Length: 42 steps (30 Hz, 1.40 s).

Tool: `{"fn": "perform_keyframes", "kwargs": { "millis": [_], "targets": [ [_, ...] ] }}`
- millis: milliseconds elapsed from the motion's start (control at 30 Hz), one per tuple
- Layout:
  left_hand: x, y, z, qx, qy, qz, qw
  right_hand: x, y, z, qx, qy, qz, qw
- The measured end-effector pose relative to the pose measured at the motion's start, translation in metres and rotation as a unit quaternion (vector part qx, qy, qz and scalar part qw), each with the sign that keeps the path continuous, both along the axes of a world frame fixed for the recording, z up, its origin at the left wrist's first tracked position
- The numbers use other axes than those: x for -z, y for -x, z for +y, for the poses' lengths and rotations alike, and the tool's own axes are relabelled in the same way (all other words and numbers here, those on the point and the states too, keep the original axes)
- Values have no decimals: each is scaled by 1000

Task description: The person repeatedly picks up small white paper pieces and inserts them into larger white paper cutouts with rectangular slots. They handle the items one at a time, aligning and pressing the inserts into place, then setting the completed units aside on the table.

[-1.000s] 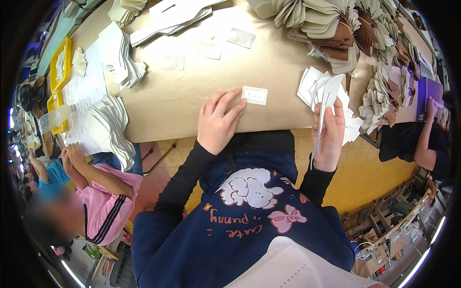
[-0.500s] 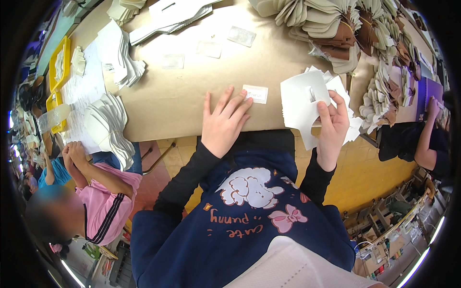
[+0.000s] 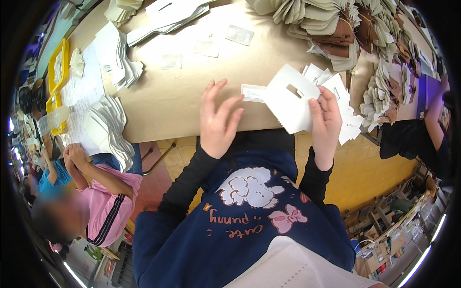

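Note:
My right hand [image 3: 327,110] pinches a white flat cut piece [image 3: 284,106] by its right edge, thumb on top. A small rectangular slot is cut through the piece, which is tilted above the table's front edge. Beyond that hand, a fanned pile of white cut pieces [image 3: 342,91] lies at the table edge. My left hand [image 3: 217,122] hovers with fingers spread and holds nothing. Between the two hands lies a small clear card [image 3: 251,92] with writing on it, its right end covered by the white piece.
Further clear cards [image 3: 239,35] lie on the tan table [image 3: 168,105]. Stacks of white pieces [image 3: 108,122] stand at left, beside yellow trays [image 3: 58,65]. Bundles of beige and brown pieces [image 3: 331,29] fill the far right. A person in pink [image 3: 108,204] sits at left.
My left hand has lifted from the table beside the card and its fingers have spread. The right hand has moved left with the white piece, turning it over the card's end.

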<state>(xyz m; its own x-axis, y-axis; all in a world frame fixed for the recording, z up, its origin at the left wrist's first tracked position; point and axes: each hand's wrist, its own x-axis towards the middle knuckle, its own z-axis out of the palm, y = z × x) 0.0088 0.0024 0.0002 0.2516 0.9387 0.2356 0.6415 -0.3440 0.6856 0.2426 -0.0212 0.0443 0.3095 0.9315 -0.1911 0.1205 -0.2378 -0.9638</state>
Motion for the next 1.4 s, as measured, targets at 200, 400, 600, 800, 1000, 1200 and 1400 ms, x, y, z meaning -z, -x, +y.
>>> {"fn": "perform_keyframes", "kwargs": {
  "millis": [200, 400, 600, 800, 1000, 1200, 1400],
  "targets": [
    [-8, 2, 16, -5, 351, -376, 858, 15, 24, 8, -108, -10, -57, 992],
    [-3, -3, 22, -80, 377, -288, 877, 35, 22, 21, -166, -57, -166, 970],
    [5, 1, 22, -70, 288, -228, 928, 38, 19, 22, -203, -58, -233, 949],
    [5, 1, 21, -77, 274, -175, 943, 39, 14, 25, -230, -48, -259, 937],
    [4, -1, 25, -76, 270, -153, 948, 41, 14, 27, -222, -43, -255, 940],
    [5, -1, 28, -61, 272, -137, 950, 41, 13, 28, -228, -31, -249, 941],
    [6, 0, 29, -52, 280, -136, 949, 42, 12, 28, -235, -23, -256, 937]
  ]
}}
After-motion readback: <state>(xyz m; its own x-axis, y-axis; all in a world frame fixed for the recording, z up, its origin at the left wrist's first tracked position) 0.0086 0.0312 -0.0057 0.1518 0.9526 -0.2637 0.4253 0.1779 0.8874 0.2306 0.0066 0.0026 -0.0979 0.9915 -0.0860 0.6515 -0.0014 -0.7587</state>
